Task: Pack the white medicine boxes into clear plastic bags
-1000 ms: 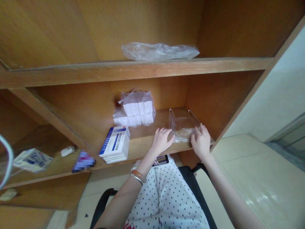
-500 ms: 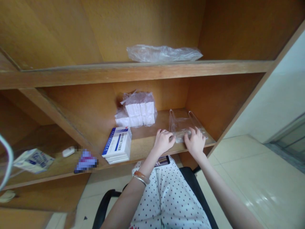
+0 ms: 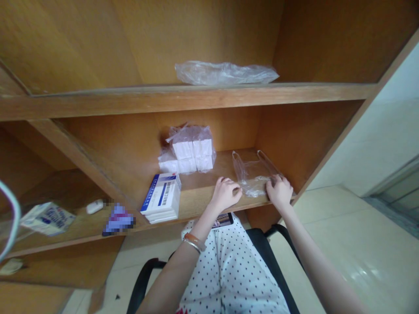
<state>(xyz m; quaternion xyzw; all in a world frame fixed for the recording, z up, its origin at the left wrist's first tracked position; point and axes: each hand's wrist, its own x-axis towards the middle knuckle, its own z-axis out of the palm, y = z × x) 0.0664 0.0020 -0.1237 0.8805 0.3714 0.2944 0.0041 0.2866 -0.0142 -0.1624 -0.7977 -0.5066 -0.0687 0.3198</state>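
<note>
A clear plastic bag (image 3: 253, 179) with two loop handles lies spread on the lower shelf, its handles pointing to the back. My left hand (image 3: 227, 194) rests at the bag's left front edge, fingers loosely bent and thumb apart, gripping nothing that I can see. Over the bag's right front part lies my right hand (image 3: 280, 192), its fingers on the plastic and its thumb apart. To the left of my hands is a short stack of white and blue boxes (image 3: 163, 197). Behind that stack, white packs in clear plastic (image 3: 191, 152) are piled up.
Another crumpled clear plastic bag (image 3: 225, 73) lies on the upper shelf. A wooden divider (image 3: 88, 152) separates the left compartment, which holds a carton (image 3: 47, 218), a small white object (image 3: 94, 206) and a blurred item (image 3: 118, 220). A phone (image 3: 223, 220) rests on my lap.
My right hand has slid to the right across the bag, from near its middle to its right side. More of the bag's front now shows. My left hand has hardly moved.
</note>
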